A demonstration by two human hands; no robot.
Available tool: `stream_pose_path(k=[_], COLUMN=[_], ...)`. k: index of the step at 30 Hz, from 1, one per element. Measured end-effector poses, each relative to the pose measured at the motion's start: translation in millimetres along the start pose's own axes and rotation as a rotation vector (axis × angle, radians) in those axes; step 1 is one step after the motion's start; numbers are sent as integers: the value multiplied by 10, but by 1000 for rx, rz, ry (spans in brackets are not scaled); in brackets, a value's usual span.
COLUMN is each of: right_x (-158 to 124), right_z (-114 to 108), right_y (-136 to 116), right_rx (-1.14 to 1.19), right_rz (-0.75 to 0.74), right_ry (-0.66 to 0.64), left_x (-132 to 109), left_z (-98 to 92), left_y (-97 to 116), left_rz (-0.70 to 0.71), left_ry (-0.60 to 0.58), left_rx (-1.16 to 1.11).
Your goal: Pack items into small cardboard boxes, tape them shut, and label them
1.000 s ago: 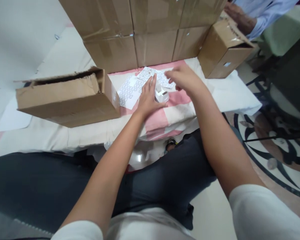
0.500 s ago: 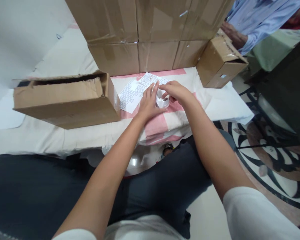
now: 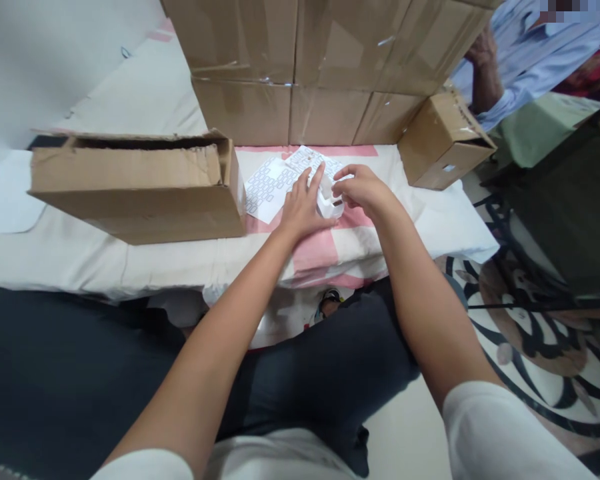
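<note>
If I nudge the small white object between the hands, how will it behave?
The small white object looks smooth and moulded, so probably stiff. Being small, it is likely light. The left hand curves around its side, which should limit tipping.

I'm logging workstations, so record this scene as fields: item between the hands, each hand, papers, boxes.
Item: white dispenser, apparently for tape
Left hand: fingers spread along its left side, thumb by its front
Right hand: fingers curled at its right; grip unclear
Papers: printed, flat, behind and left of it
Boxes: open box at left, stacked boxes behind, smaller box at right
</note>
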State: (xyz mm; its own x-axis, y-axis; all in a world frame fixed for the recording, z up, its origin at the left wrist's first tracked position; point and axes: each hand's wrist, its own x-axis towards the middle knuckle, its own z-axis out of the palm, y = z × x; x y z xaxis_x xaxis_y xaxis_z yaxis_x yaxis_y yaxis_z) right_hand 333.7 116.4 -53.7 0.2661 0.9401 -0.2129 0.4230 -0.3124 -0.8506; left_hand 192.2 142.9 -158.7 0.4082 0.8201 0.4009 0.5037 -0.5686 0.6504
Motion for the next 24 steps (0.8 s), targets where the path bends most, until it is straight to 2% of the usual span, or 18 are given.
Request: stream_pose_path(k=[5, 9, 14, 18, 24], right_x=[-393, -651, -583, -464, -460], right_z=[-174, -307, -225, -181, -122], right_y=[14, 161, 356, 354, 364], right_rx=[18, -56, -62, -1, 16], right_rz=[-7, -17, 78, 114, 58], right_ry=[41, 81, 32, -47, -29], left_x=[-1, 12, 23, 6, 9], left_z=[-2, 60, 87, 37, 22], left_y=[19, -24, -56, -11, -1], left_rz=[-46, -24, -15, -31, -34], left_ry=[-2, 33, 40, 24, -1], left_rx=[9, -42, -97, -66, -60])
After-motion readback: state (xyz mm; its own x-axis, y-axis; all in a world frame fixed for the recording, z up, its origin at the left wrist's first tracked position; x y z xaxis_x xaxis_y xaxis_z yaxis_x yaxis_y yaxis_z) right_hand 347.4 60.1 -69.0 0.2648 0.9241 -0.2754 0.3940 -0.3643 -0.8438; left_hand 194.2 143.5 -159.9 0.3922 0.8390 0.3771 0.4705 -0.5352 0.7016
